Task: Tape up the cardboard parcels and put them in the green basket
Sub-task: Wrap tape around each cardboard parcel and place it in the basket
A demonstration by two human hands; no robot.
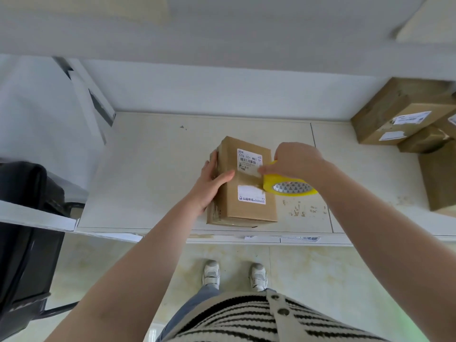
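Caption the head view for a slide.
Left hand steadies a parcel on the table while right hand runs a yellow tape roll across it.

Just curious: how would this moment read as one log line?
step: taping | left hand: steadies brown cardboard parcel | right hand: holds yellow tape roll | green basket: unseen
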